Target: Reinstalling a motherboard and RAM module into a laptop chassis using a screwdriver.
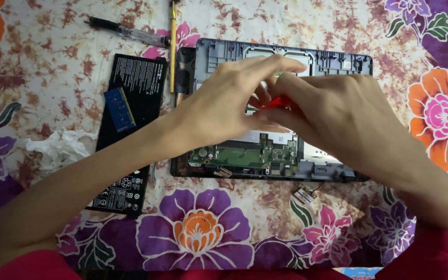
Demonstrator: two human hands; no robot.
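Red sleeves sit closest to me at the near edge of the flowered cloth [203,228], and from them both forearms run up to the opened laptop base [286,62] lying toward the far edge. Its green circuit board [239,155] shows along the side nearest me. My left hand [224,103] and right hand [338,114] meet over the middle of the base, fingers together, clamped on a small red tool handle [278,100] between them. Doing this well, I judge, means holding the handle upright, pressing straight down, and steadying with the left hand while the right turns it gently.

Left of the base lies the flat black battery pack [130,129], with a blue memory module [120,109] resting on it. A yellow pencil [172,46] and a clear-handled screwdriver [125,32] lie near the far edge, and crumpled white tissue [60,148] sits by the left edge. One small loose part with wires [304,194] lies just off the base's near right corner.

My hands hide the tool's tip and whatever it touches.
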